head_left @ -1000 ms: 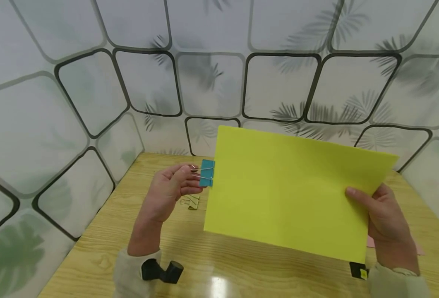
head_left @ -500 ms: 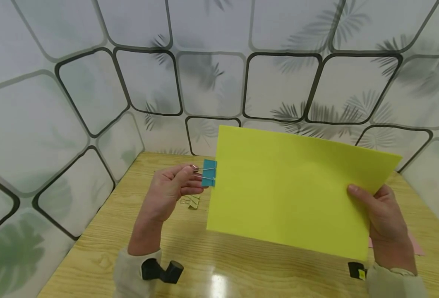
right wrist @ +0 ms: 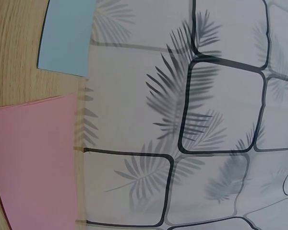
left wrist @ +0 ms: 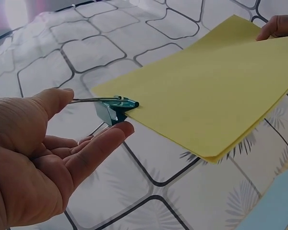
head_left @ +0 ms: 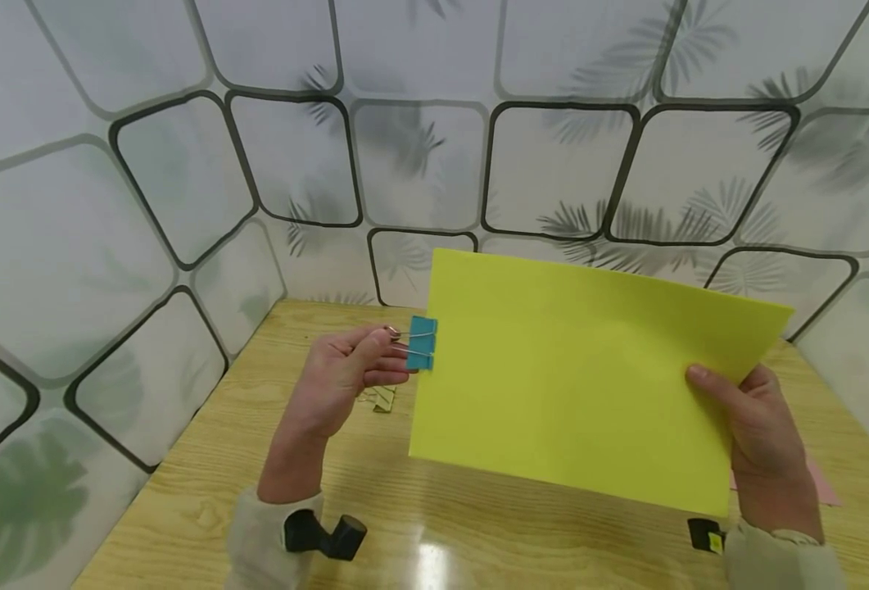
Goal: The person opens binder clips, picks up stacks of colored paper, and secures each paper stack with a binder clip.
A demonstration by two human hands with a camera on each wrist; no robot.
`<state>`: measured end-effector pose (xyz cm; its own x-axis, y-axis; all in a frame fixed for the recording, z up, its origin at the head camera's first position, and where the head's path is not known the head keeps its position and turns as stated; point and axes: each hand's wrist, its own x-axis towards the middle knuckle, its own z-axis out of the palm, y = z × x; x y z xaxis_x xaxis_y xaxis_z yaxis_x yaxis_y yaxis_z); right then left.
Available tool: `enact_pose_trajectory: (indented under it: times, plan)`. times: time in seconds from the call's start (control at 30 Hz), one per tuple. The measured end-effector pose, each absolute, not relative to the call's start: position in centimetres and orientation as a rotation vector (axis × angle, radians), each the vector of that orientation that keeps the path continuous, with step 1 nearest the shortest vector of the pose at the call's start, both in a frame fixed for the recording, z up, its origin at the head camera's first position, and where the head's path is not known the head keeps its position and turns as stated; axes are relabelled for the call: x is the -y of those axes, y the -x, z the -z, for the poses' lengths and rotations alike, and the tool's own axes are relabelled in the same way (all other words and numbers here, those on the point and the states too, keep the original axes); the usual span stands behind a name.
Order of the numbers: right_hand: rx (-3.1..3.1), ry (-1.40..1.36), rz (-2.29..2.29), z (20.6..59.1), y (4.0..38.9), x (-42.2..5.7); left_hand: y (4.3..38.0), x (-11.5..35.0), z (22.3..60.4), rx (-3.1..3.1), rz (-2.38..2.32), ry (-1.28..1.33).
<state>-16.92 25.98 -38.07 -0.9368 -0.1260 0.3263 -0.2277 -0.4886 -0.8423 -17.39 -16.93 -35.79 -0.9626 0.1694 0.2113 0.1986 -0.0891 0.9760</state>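
A blue binder clip (head_left: 421, 342) sits at the left edge of a yellow paper stack (head_left: 581, 377), held up above the table. My left hand (head_left: 338, 377) pinches the clip's wire handles; in the left wrist view the thumb lies on the upper handle, and the clip's mouth (left wrist: 129, 104) overlaps the paper's edge. At the opposite end, my right hand (head_left: 762, 418) grips the paper, thumb on the near face and the other fingers hidden behind. The sheets bow slightly between both hands.
A gold binder clip (head_left: 382, 399) lies on the wooden table (head_left: 183, 492) behind the left hand. Pink paper (right wrist: 33, 163) and blue paper (right wrist: 67, 38) lie on the table at the right. Patterned wall covering (head_left: 419, 164) rises behind and on the left.
My left hand and the blue binder clip have shifted a little to the right, so the clip now overlaps the yellow paper's edge more. The paper has moved slightly right in my right hand's grip.
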Motion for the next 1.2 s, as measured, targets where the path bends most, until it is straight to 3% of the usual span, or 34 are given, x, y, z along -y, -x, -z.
enact_pose_trajectory:
  times: [1.2]
  plan:
    - [1.479, -0.568, -2.643, 38.07, 17.08, -25.90, 17.75, 16.16, 36.08, 2.118, 2.317, 0.431]
